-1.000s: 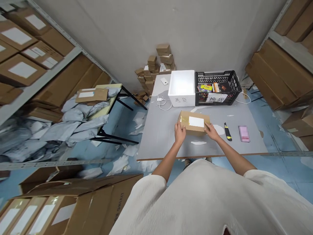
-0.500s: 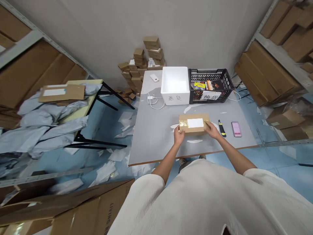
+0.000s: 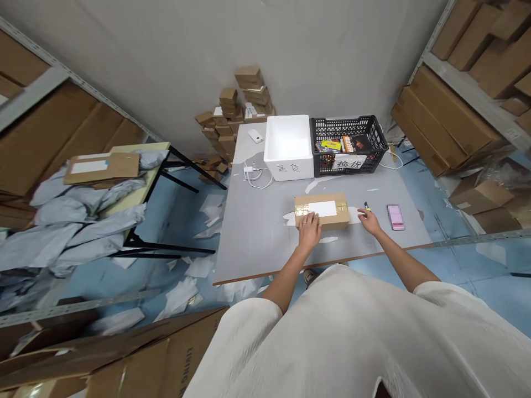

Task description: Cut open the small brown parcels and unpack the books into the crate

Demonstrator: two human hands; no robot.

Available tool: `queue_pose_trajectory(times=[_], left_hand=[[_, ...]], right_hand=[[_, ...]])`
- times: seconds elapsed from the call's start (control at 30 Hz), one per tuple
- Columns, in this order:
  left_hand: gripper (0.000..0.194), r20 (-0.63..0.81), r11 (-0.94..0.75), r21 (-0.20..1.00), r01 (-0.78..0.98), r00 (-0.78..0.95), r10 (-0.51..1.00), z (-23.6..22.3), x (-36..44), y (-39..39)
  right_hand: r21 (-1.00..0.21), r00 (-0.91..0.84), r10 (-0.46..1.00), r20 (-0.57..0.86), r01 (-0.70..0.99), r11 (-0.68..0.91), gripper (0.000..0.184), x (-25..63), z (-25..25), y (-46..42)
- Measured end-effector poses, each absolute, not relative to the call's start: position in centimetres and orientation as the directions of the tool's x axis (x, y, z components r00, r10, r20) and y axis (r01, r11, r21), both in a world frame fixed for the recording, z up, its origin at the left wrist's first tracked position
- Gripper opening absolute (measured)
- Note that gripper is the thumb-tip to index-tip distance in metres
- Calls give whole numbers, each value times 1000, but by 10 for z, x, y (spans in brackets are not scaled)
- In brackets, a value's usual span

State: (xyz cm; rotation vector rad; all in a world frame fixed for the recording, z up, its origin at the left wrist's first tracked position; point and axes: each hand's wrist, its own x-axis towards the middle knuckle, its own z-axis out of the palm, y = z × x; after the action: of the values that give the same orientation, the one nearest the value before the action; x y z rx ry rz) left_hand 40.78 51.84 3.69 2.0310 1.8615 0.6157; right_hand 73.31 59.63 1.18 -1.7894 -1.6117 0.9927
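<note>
A brown cardboard box [image 3: 341, 217] with a white label and yellowish clear tape lies on the grey table in front of me. My left hand [image 3: 309, 231] rests on its near left part, fingers laid over the top edge and label. To the right of the box, my right hand [image 3: 369, 222] is over a black and yellow utility knife [image 3: 367, 206]. Its fingers look slightly apart, and they hide most of the knife. No firm grip on the knife shows.
A white foam box [image 3: 289, 169] and a black crate [image 3: 349, 164] with small packages stand at the back. A pink-screened phone [image 3: 395, 217] lies to the right, a white cable [image 3: 260, 187] to the left. Grey parcels [image 3: 103, 221] cover the side table.
My left hand has moved from the box's left end onto its top. My right hand has let go of the box's right end and moved right, over the knife.
</note>
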Motion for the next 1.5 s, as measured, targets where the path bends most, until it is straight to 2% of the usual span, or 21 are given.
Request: queue_pose_trajectory(times=[0.13, 0.27, 0.47, 0.6, 0.73, 0.9, 1.0, 1.1, 1.17, 1.27, 1.33, 1.43, 1.5], left_hand=[[50, 87, -91, 451, 888, 57, 995, 37, 408, 517], [49, 91, -51, 435, 899, 12, 996, 35, 411, 519], [48, 91, 6, 420, 907, -48, 995, 32, 416, 520], [49, 81, 32, 414, 910, -71, 994, 33, 417, 521], [49, 73, 52, 415, 908, -90, 993, 34, 419, 522], [51, 45, 74, 420, 905, -102, 994, 37, 420, 522], [53, 39, 75, 426, 902, -101, 994, 39, 419, 522], [53, 32, 67, 434, 898, -89, 995, 40, 417, 522], [51, 26, 59, 440, 896, -78, 997, 41, 415, 522], [48, 26, 22, 459, 888, -37, 999, 42, 410, 520], [47, 36, -14, 487, 873, -4, 999, 43, 406, 520], [47, 74, -46, 527, 849, 8, 997, 44, 396, 519], [47, 107, -56, 529, 847, -1, 994, 44, 388, 520]], right_hand=[[-637, 133, 944, -303, 708, -305, 43, 771, -4, 598], [-501, 161, 903, -397, 787, -361, 46, 797, -20, 599], [-363, 115, 892, -438, 885, -292, 55, 802, -39, 612], [-278, 79, 882, -465, 932, -231, 53, 799, -47, 617], [-248, 51, 906, -421, 954, -168, 50, 798, -54, 615], [-297, 51, 925, -377, 939, -173, 46, 798, -57, 614], [-370, 131, 911, -390, 884, -285, 48, 797, -55, 617], [-511, 257, 866, -429, 721, -467, 51, 794, -47, 622], [-644, 285, 850, -444, 558, -523, 46, 789, -36, 628], [-816, 225, 874, -430, 316, -483, 36, 777, -11, 639], [-871, 155, 900, -408, 228, -434, 33, 765, 11, 647], [-901, 29, 940, -340, 277, -335, 33, 742, 48, 658], [-910, -126, 956, -265, 360, -205, 36, 723, 71, 661]])
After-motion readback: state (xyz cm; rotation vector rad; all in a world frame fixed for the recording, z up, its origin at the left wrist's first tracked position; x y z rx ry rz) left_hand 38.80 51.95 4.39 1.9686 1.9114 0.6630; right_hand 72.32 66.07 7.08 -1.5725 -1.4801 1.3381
